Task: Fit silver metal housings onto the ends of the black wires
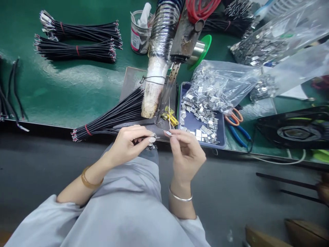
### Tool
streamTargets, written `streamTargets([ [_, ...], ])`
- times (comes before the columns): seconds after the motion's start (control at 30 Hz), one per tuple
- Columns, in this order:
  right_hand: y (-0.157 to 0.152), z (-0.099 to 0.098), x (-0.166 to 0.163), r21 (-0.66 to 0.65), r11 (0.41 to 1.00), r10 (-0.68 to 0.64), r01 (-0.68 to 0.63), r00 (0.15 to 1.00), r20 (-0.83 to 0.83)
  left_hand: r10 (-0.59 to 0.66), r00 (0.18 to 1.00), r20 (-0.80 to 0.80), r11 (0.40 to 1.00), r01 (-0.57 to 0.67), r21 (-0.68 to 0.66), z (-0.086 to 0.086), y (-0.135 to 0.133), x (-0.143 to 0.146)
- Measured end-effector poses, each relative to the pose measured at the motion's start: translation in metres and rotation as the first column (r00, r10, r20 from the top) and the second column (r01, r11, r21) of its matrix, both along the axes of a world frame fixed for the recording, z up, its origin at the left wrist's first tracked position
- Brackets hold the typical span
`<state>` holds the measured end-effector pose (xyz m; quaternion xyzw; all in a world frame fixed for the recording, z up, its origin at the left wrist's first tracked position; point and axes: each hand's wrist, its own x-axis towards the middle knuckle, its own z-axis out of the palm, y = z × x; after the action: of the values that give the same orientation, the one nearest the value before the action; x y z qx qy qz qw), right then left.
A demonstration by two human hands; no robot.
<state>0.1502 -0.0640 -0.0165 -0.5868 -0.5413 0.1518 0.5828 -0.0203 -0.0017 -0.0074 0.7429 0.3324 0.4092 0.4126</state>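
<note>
My left hand (131,142) is closed in a pinch at the table's front edge. A thin cable end pokes out past its fingertips, most of it hidden by the fingers. Small metal pieces (151,146) show just below that hand. Facing it, my right hand (187,151) pinches a small silver USB connector (168,133) between thumb and forefinger. A bundle of black cables (110,115), tied with a red band, lies behind my left hand. Above both hands hangs a soldering stand (177,51) beside a wrapped duct (154,82), with a thin solder wire (169,113) coming down.
Right of my hands, a blue tray (223,139) holds loose connectors (205,118) and a plastic bag (226,79). Pliers (238,132) and a black fan (295,128) lie farther right. Two cable bundles (79,41) and a plastic cup (140,32) are at the back.
</note>
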Motion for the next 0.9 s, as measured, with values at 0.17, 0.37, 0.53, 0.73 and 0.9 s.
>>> streamTargets([
  [0.17,-0.007,0.0,0.0,0.023,1.0,0.007,-0.006,0.999,-0.037,-0.041,0.999,0.024,0.99,0.044,-0.136,0.002,0.004,-0.002],
  [0.37,-0.002,-0.002,-0.01,0.022,0.999,0.043,-0.043,0.999,-0.004,-0.073,0.996,0.054,0.933,0.087,-0.348,0.004,0.006,-0.002],
  [0.53,0.005,-0.002,-0.015,-0.076,0.99,0.109,-0.116,0.99,-0.094,-0.042,0.997,0.058,0.944,0.059,-0.324,0.005,0.004,0.0],
  [0.73,0.005,-0.001,-0.015,-0.114,0.972,0.166,-0.204,0.946,-0.277,-0.064,0.997,0.045,0.965,0.073,-0.252,0.004,0.004,0.001],
  [0.9,0.008,-0.003,-0.017,-0.132,0.976,0.12,-0.171,0.939,-0.323,-0.015,1.0,0.023,0.994,0.017,-0.111,-0.004,0.001,0.003],
])
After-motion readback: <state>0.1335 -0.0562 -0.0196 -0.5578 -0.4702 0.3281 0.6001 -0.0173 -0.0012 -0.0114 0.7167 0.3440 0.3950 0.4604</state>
